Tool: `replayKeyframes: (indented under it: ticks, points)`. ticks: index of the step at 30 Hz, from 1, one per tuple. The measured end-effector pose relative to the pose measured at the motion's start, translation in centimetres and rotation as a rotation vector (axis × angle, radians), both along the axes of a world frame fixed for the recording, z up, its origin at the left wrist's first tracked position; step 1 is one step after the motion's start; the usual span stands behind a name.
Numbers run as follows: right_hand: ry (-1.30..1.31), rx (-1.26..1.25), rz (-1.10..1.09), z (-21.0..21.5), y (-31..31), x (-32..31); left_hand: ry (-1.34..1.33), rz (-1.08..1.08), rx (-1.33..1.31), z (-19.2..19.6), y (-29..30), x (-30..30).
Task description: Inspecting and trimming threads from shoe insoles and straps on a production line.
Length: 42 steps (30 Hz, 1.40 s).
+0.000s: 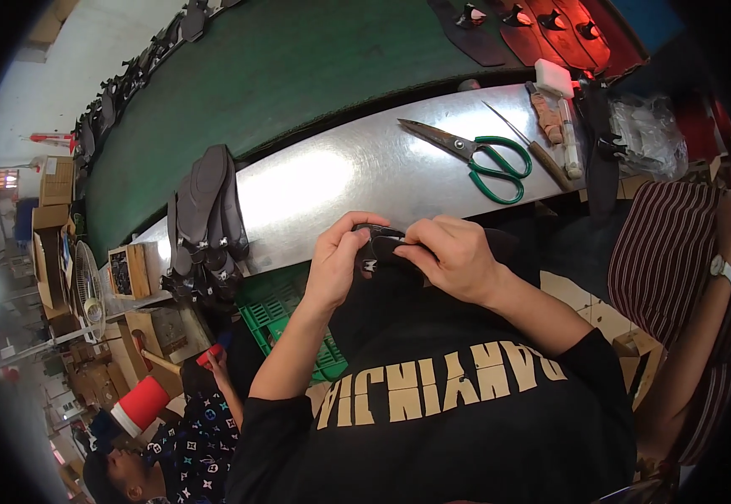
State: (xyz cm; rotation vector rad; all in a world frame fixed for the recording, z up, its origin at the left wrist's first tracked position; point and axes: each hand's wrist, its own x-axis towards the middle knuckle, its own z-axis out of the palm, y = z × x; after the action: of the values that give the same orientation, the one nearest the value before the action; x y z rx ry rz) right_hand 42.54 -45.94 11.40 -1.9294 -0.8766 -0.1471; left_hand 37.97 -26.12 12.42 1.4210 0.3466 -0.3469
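Observation:
Close in front of my body, above my lap, I hold a dark shoe sole piece (388, 247) between both hands. My left hand (334, 262) grips its left end, thumb on top and fingers curled around it. My right hand (454, 260) pinches its edge with thumb and fingertips. A small shiny detail shows on the piece below my left fingers. Its far right part runs behind my right hand, and the dark shirt behind makes its outline hard to read.
On the metal bench (315, 185) lie green-handled scissors (500, 164), an awl (550, 164), a white block (554, 77) and a stack of dark soles (206, 210). Beyond runs a green conveyor belt (298, 67). A green crate (269, 323) stands below. People sit at both sides.

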Motion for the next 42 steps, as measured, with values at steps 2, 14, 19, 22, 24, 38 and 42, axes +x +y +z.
replayKeyframes:
  ticks: [2,14,19,22,24,38,42]
  points:
    - [0.014,-0.003,-0.018,-0.2,0.2,-0.1,-0.020,-0.028,0.083,0.1,-0.1,0.0]
    - [0.574,-0.037,0.115,0.2,0.2,0.4,-0.085,-0.109,0.202,-0.3,0.7,-0.5]
    - [0.864,0.155,0.266,1.3,-0.4,2.9,-0.216,-0.060,0.119,1.7,0.4,0.1]
    - [0.509,0.269,0.098,1.2,-1.4,6.2,-0.294,0.176,0.078,1.6,1.3,-0.2]
    - [0.122,0.270,-0.335,0.1,-3.4,9.2,-0.346,0.521,-0.015,-0.1,3.1,-0.3]
    - [-0.245,-0.205,-0.346,1.9,-8.0,11.2,0.237,0.757,-1.005,-4.4,2.4,-0.7]
    - [0.691,-0.023,0.133,3.3,-2.4,3.9,0.207,0.695,-1.123,-3.7,0.9,0.3]
